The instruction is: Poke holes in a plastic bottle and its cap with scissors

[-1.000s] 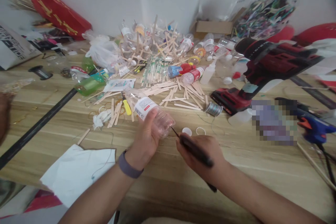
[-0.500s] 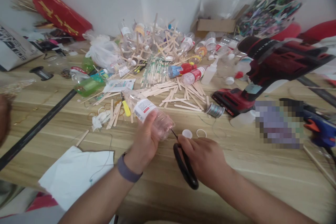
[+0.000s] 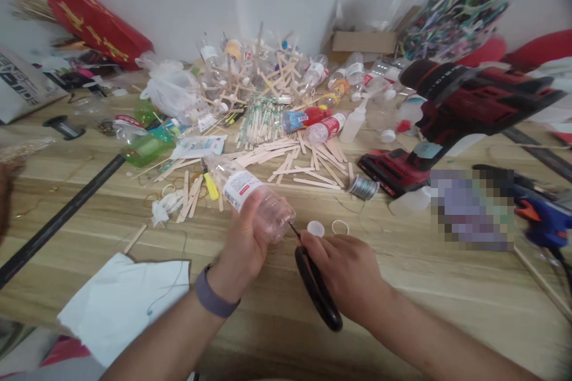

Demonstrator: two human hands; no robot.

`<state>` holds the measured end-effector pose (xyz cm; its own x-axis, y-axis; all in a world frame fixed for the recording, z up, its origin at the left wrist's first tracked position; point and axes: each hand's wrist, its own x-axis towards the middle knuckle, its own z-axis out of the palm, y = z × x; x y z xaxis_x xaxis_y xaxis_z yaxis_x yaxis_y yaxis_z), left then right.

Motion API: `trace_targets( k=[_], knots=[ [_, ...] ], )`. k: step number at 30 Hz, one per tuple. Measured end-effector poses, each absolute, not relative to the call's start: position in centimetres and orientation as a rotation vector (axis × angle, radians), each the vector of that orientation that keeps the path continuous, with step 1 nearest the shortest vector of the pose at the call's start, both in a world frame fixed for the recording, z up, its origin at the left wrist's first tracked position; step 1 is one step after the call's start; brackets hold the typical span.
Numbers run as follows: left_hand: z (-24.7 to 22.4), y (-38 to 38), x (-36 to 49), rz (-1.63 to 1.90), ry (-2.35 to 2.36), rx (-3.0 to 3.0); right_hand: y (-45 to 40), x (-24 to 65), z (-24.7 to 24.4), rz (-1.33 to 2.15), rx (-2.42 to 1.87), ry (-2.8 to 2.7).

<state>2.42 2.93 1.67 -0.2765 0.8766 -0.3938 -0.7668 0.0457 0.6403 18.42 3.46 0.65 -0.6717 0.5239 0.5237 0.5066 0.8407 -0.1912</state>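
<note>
Right hand (image 3: 353,274): fingers are curling closed, pinching black-handled scissors (image 3: 305,274) up near the blade, a handle loop hanging out below the knuckles.
Blade (image 3: 295,230): here it is, thin and dark, pointing up and leftward, its tip meeting the base end of a clear bottle (image 3: 243,187); whether it is piercing the plastic or only pressing on it, I cannot tell.
Left hand (image 3: 239,250): it is wrapping round the bottle's lower half, thumb lying along the near side just below the white label.
Bottle's long axis: it is slanting, neck aiming away to the far left, base facing the right hand, so blade and bottle are running roughly along one line.
Nearer hand: the left is touching the bottle itself; the right is sitting just beyond the base, reaching it through the blade only.
Just past the right knuckles: a white cap (image 3: 315,228) and a white ring (image 3: 340,227) are lying side by side on the table (image 3: 268,321).
Beyond the neck: a yellow-handled tool (image 3: 210,186) is resting close by, loose wooden sticks (image 3: 317,183) spreading behind the bottle.
Farther right: a thread spool (image 3: 364,187) is sitting near a red-and-black drill (image 3: 473,95).
</note>
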Motion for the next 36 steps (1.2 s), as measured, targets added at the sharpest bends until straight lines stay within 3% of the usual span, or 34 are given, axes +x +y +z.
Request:
trace_targets(
  k=[2, 6, 8, 9, 14, 16, 18, 22, 23, 25, 28, 30, 33, 36],
  knots=[
    [1.7, 2.9, 2.4, 1.597, 0.942, 0.141, 3.4, 18.2, 0.4, 0.286, -0.818, -2.321],
    [1.5, 3.0, 2.2, 1.599, 0.918, 0.158, 2.8, 17.0, 0.7, 1.477, -1.044, -1.818],
    [1.4, 3.0, 2.2, 1.630, 0.925, 0.166, 2.7, 16.7, 0.8, 1.730, -1.101, -1.702],
    [1.4, 3.0, 2.2, 1.644, 0.930, 0.160, 2.8, 16.7, 0.9, 1.637, -1.112, -1.770],
    [1.7, 3.0, 2.4, 1.622, 0.930, 0.147, 3.6, 18.0, 0.6, 0.504, -0.906, -2.278],
    [1.7, 3.0, 2.4, 1.625, 0.938, 0.151, 3.7, 18.3, 0.5, 0.337, -0.835, -2.339],
    [1.7, 3.0, 2.4, 1.629, 0.938, 0.156, 3.5, 18.0, 0.5, 0.444, -0.845, -2.270],
    [1.2, 2.9, 2.2, 1.622, 0.925, 0.187, 2.7, 16.9, 0.7, 1.442, -1.045, -1.853],
    [1.1, 2.9, 2.2, 1.623, 0.931, 0.188, 2.7, 16.8, 0.8, 1.533, -1.064, -1.813],
    [1.2, 2.8, 2.2, 1.620, 0.939, 0.181, 2.8, 16.9, 1.0, 1.256, -1.020, -1.964],
    [1.6, 2.8, 2.3, 1.591, 0.931, 0.166, 3.5, 17.8, 1.0, 0.502, -0.842, -2.233],
    [1.9, 2.8, 2.5, 1.590, 0.933, 0.147, 3.9, 18.3, 0.9, 0.317, -0.773, -2.330],
    [2.1, 2.9, 2.5, 1.609, 0.936, 0.121, 3.7, 18.1, 0.6, 0.486, -0.838, -2.270],
    [1.8, 2.9, 2.4, 1.640, 0.935, 0.127, 3.1, 17.2, 0.8, 1.122, -1.000, -2.037]
  ],
)
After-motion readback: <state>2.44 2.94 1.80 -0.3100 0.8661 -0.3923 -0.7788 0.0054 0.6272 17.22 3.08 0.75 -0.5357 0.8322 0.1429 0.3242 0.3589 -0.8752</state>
